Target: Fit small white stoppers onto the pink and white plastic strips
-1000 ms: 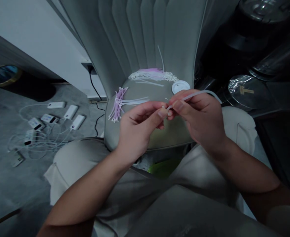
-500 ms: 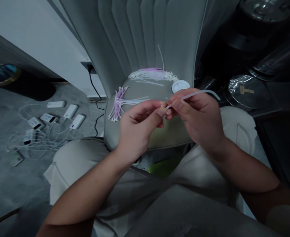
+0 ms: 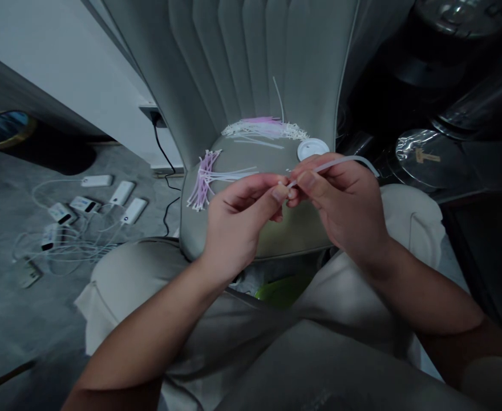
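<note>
A white cable tie (image 3: pixel 340 162) is held between both hands above a grey chair seat (image 3: pixel 255 228). My right hand (image 3: pixel 340 211) pinches its strap, which arcs off to the right. My left hand (image 3: pixel 242 220) pinches the tie's small head end at the fingertips, touching the right thumb. On the seat behind lie a fanned bundle of pink and white cable ties (image 3: pixel 206 177), a longer heap of ties (image 3: pixel 263 129) by the backrest, and a round white lid (image 3: pixel 313 149).
Several white power banks with tangled cables (image 3: pixel 84 217) lie on the grey carpet at left. A wall socket with a black cord (image 3: pixel 159 123) is behind the chair. Dark glass and metal objects (image 3: pixel 426 154) stand at right. My knees flank the chair.
The hands stay almost still; the fingertips shift slightly on the tie and its arc settles a little lower.
</note>
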### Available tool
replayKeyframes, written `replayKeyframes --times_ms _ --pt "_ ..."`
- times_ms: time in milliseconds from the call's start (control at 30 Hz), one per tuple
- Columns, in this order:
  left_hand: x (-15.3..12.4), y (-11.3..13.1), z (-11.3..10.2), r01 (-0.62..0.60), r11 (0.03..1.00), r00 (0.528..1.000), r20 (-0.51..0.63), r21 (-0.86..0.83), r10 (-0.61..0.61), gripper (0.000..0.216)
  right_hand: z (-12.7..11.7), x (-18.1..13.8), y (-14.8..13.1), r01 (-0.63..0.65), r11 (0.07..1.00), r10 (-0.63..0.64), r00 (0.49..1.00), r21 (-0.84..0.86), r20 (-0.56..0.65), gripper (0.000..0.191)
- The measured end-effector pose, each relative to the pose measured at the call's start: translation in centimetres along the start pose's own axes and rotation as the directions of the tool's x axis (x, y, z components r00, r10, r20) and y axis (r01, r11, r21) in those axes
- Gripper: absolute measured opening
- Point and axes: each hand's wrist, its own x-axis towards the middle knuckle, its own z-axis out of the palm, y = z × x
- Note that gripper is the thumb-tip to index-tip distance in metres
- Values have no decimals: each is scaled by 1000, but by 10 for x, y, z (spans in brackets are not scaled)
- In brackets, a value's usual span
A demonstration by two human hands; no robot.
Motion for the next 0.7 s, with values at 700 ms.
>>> replayKeyframes --times_ms 700 --pt "1 -1 1 -7 1000 1000 -23 29 8 7 -1 1 2 26 997 -28 999 75 25 12"
